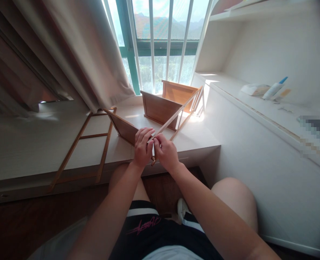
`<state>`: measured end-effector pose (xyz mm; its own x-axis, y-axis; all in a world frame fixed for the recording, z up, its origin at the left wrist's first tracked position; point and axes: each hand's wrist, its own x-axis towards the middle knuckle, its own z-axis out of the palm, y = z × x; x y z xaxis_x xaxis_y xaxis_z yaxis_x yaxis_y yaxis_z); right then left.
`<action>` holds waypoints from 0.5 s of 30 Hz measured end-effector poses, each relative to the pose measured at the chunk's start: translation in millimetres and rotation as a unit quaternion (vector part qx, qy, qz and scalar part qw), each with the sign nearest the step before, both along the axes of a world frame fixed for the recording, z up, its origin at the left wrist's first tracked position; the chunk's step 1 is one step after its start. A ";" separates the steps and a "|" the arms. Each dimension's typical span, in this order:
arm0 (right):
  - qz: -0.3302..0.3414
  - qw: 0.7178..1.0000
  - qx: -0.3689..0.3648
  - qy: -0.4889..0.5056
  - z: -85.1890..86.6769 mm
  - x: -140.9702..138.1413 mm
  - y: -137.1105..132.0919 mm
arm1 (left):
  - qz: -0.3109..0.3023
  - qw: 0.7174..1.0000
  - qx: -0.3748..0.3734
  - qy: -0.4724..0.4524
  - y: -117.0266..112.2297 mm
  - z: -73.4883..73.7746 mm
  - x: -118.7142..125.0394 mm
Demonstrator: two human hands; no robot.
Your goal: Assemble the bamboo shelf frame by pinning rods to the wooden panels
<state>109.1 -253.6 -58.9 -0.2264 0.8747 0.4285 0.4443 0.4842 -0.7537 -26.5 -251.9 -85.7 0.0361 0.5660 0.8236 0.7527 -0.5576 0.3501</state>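
At the counter's (200, 133) near edge, between your knees (234, 196): near end of the side frame (171, 119), its upper rail slanting away toward the window (160, 29). Your left hand (141, 146) is clamped over the corner where that rail seems to meet the near panel (123, 128). Your right hand (165, 150) is closed on the same rail end, thumb and forefinger together; cannot tell whether a small part sits between those fingertips.

On the joint, a judgement: let the left do the bracing, panel and rail square to each other, and leave fine work to the right. Push along the line of the joint, not across it; the rails look slender, and a sideways shove could rack them. The near end seems to poke past the counter's edge, so bearing down hard might tip the rest.

Farther along: middle panel (160, 110) and far panel (177, 93) stand on edge, angled to the rails. Worth watching that neither twists under pressure.

Off to the left, well apart: a ladder-like frame (93, 136), lower end reaching over the edge. On the right, the side shelf (222, 85) carries a blue-tipped tube (273, 90) and a packet (253, 89). Strong backlight; near faces in shade. Judge the fit by feel too.
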 end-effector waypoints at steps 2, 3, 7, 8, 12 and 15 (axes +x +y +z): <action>0.004 0.999 -0.014 0.034 -0.5 -2.6 2.2 | -0.003 1.000 -0.003 0.002 -0.3 0.3 -0.2; 0.010 0.998 -0.030 0.061 -2.6 -3.1 3.7 | -0.004 1.000 -0.004 0.002 -0.5 0.6 -0.4; 0.030 0.978 -0.182 0.100 -30.0 7.7 6.8 | -0.008 1.000 -0.008 0.000 -1.5 1.8 -1.5; 0.036 0.969 -0.233 0.072 -41.7 14.5 5.3 | -0.009 1.000 -0.009 -0.002 -1.6 1.9 -1.6; 0.062 0.946 -0.317 -0.020 -95.8 54.7 -14.1 | -0.012 1.000 -0.012 -0.012 -1.6 1.0 -0.7; 0.075 0.929 -0.354 -0.074 -129.1 86.9 -36.4 | -0.006 1.000 -0.012 -0.016 -1.6 0.4 0.9</action>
